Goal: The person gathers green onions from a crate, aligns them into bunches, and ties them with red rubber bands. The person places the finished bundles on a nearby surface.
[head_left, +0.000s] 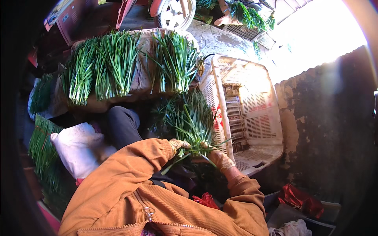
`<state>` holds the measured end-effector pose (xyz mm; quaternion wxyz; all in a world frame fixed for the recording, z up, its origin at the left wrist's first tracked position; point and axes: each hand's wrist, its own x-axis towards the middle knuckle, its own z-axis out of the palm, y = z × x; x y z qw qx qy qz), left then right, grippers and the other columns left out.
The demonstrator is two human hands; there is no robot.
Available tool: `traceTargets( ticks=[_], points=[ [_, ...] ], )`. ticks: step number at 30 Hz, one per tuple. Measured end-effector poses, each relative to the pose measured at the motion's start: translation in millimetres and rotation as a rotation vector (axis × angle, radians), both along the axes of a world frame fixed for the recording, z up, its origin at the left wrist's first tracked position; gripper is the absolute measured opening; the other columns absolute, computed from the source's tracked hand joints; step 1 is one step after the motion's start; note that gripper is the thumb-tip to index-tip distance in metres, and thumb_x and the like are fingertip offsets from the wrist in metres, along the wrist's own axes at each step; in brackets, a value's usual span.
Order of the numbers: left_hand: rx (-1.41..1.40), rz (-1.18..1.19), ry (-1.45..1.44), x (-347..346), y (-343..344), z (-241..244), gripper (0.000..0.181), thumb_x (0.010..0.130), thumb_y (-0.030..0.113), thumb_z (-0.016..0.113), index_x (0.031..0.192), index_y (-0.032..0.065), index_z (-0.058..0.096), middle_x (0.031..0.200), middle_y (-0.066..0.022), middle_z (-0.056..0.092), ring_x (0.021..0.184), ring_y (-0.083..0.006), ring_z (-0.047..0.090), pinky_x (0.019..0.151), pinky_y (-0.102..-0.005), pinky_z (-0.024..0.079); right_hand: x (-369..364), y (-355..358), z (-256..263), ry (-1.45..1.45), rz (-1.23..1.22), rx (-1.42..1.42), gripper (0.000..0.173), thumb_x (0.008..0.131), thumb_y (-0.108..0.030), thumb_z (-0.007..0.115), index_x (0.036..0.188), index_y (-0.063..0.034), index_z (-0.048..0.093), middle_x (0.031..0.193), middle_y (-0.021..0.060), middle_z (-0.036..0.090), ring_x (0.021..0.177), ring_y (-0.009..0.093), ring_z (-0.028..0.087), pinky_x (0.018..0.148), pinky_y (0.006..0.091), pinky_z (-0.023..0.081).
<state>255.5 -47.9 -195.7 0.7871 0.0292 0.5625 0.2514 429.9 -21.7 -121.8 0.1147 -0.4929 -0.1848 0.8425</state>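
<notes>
Both of my hands wear thin, pale gloves and are at the lower end of a bunch of long green leaves, which look like garlic chives (193, 126). My left hand (179, 145) grips the bunch from the left, its thumb toward the stems. On the other side my right hand (218, 157) holds the same stems, its fingers partly hidden by leaves. A few loose blades stick out sideways between the hands. The leaf tips point away from me, beside a white plastic crate (226, 118).
Several leaf bunches (118, 65) lie on a cloth-covered surface (144, 70) ahead. The crate rests on its side before a peeling wall (319, 124). More greens (44, 147) and a white sack (78, 144) are at left. Red plastic (299, 200) lies lower right. A motorbike wheel (175, 14) stands beyond.
</notes>
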Motion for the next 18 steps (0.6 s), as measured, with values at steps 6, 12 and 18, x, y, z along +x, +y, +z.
traceTargets(
  ticks=[6, 12, 18],
  points=[
    [0.021, -0.238, 0.446, 12, 0, -45, 0.026, 0.063, 0.019, 0.077, 0.081, 0.0033, 0.067, 0.078, -0.009, 0.065, 0.063, -0.0207, 0.058, 0.059, -0.0334, 0.047, 5, -4, -11, -0.058, 0.129, 0.14, 0.033, 0.092, -0.024, 0.05, 0.117, -0.0037, 0.053, 0.113, 0.007, 0.059, 0.108, 0.024, 0.053, 0.1, 0.0391, 0.038],
    [0.177, -0.46, 0.603, -5, 2, -42, 0.023, 0.056, 0.012, 0.077, 0.073, 0.0016, 0.065, 0.077, -0.0122, 0.065, 0.061, -0.0245, 0.061, 0.056, -0.039, 0.05, 52, 17, -21, -0.027, -0.012, 0.096, 0.022, 0.085, -0.021, 0.061, 0.102, -0.0051, 0.058, 0.095, 0.0056, 0.061, 0.087, 0.02, 0.06, 0.085, 0.0416, 0.049],
    [0.082, -0.072, -0.092, -4, -2, -19, 0.028, 0.062, 0.027, 0.076, 0.077, 0.0052, 0.068, 0.075, -0.0076, 0.065, 0.066, -0.0179, 0.059, 0.067, -0.0316, 0.048, 66, 11, -27, 0.091, -0.028, 0.05, 0.02, 0.092, -0.018, 0.05, 0.104, -0.0043, 0.057, 0.099, 0.0052, 0.058, 0.09, 0.016, 0.057, 0.091, 0.0351, 0.045]
  ],
)
